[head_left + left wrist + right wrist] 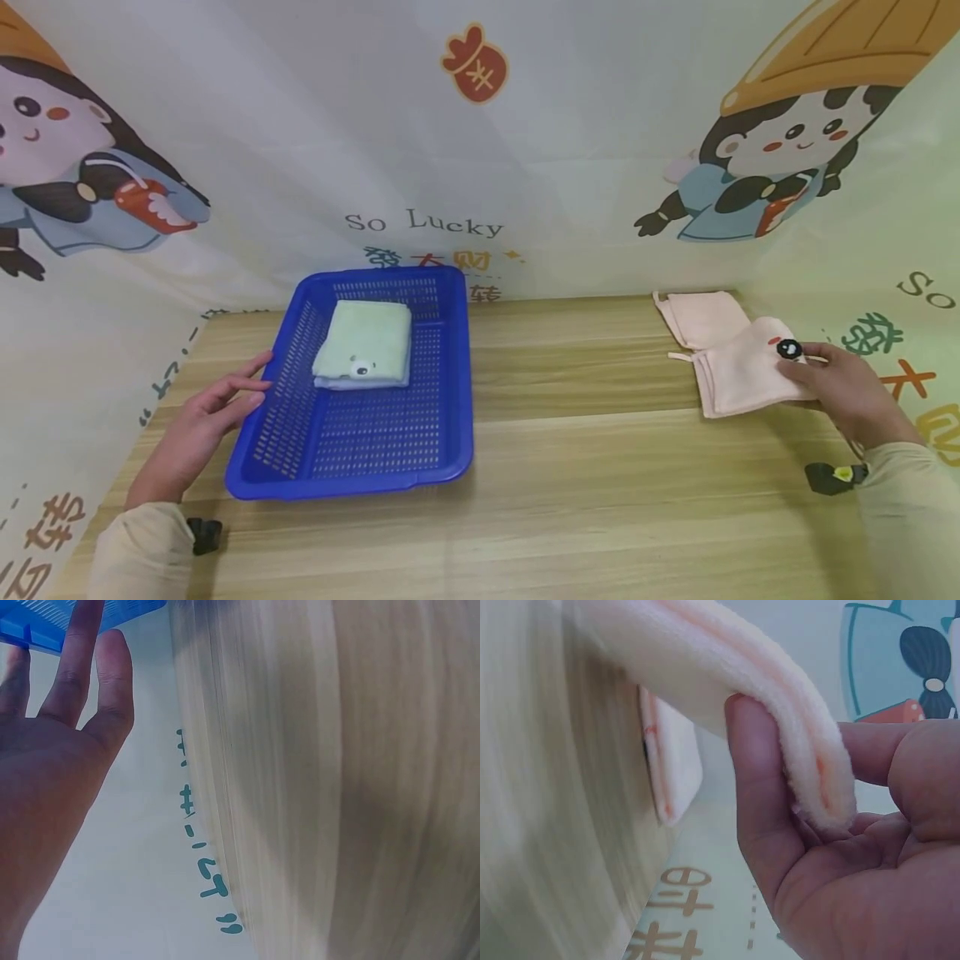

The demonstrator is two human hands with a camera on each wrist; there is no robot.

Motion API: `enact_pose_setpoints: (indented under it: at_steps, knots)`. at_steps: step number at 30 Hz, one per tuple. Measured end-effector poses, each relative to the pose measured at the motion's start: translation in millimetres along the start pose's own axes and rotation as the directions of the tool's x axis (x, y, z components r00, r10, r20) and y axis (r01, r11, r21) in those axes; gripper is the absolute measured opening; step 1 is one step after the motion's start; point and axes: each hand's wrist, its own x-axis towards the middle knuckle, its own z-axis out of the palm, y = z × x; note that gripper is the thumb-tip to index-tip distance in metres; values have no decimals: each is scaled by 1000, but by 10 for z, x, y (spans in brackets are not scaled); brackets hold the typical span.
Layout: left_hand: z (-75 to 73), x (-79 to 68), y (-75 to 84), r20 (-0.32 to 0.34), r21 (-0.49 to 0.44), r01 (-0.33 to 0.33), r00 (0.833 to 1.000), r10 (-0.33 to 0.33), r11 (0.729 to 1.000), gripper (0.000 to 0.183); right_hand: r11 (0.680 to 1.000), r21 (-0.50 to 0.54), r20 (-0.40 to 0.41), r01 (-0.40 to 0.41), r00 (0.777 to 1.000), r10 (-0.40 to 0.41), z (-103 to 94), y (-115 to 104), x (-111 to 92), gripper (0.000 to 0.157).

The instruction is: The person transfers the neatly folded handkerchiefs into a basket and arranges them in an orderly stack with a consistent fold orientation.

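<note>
Two cream sleeves are showing at the near edge, and two small dark devices are sitting at the wrists. Two bare hands are reaching over one wood-grained table. At left, the left hand is resting its fingertips against the left side of one blue basket, its fingers extended and apart. At right, the right hand is clamping the right end of one pink towel between thumb and fingers.

Two pink towels are lying close together in the head view. This nearer pink towel is stretching its long axis left to right, its loop pointing left and one black round patch sitting by the thumb. Its gripped end is hanging above the table; I cannot tell whether its left end is touching wood.

The basket is running lengthwise near to far. Inside, left of centre toward the far end, one folded green towel is lying, its eye mark facing the near side. Just beyond the gripped one, the farther pink towel is lying on the table. Farthest off, two printed figures and one red pouch are decorating the pale backdrop.
</note>
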Motion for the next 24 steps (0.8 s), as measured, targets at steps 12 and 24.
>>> enact_pose_setpoints:
  at_steps: [12, 24]
  knots:
    - [3, -1, 6, 0, 9, -5, 1000, 5, 1000, 48, 962, 274, 50, 6, 999, -20, 15, -262, -3, 92]
    - [3, -7, 0, 2, 8, -10, 1000, 10, 1000, 47, 851, 524, 63, -14, 998, -22, 44, -457, -8, 90]
